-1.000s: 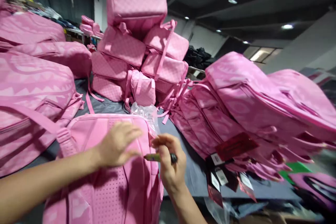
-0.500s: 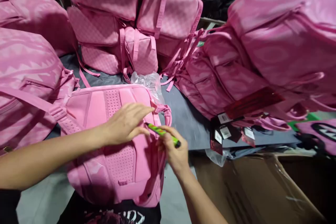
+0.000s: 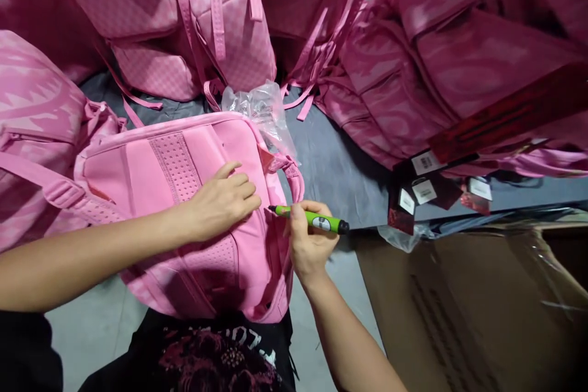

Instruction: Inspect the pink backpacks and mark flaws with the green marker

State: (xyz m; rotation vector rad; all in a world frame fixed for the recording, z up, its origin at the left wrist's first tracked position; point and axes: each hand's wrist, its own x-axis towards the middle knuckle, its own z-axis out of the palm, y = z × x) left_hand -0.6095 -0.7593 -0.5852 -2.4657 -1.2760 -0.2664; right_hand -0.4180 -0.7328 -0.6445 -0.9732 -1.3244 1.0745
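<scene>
A pink backpack [image 3: 209, 147] lies with its padded back panel up, partly on the table edge and partly over my lap. On that panel rests my left hand [image 3: 227, 199], its fingers curled in near the right side; whatever they pinch is hidden. My right hand [image 3: 312, 242] grips a green marker pen [image 3: 316, 220] with black ends. The pen's thin dark tip points left, close to my left fingertips above the panel. Beside the pen, the pink carry handle [image 3: 294, 177] loops out from the backpack's side.
More pink backpacks [image 3: 234, 37] are piled at the back, left and right. A crumpled clear plastic bag [image 3: 261, 110] lies on the dark table [image 3: 349, 177]. Tags [image 3: 425, 190] with white labels hang at the right, above a cardboard box [image 3: 427, 294].
My view has tipped downward. My left hand's fingers, stretched out before, are now curled. The pen has turned to lie more level, its tip slightly apart from my left fingers.
</scene>
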